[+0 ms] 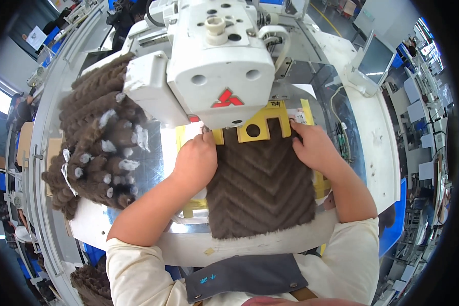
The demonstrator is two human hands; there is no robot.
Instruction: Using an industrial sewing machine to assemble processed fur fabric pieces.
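A brown fur panel (262,188) with a chevron pattern lies under the head of a white industrial sewing machine (219,86). Its far end is tucked beneath a yellow notched template plate (255,131) with a round hole. My left hand (196,158) is closed at the panel's far left corner, its fingertips partly hidden beside the plate. At the far right corner my right hand (316,148) grips the edge between thumb and forefinger, close to the plate's right arm. The panel's near end hangs over the table's front edge.
A heap of brown fur pieces (97,132), tied with white string, lies left of the machine. More fur (92,283) sits low at the left. A monitor (375,61) stands at the back right. A blue bin (392,224) is beside the table's right edge.
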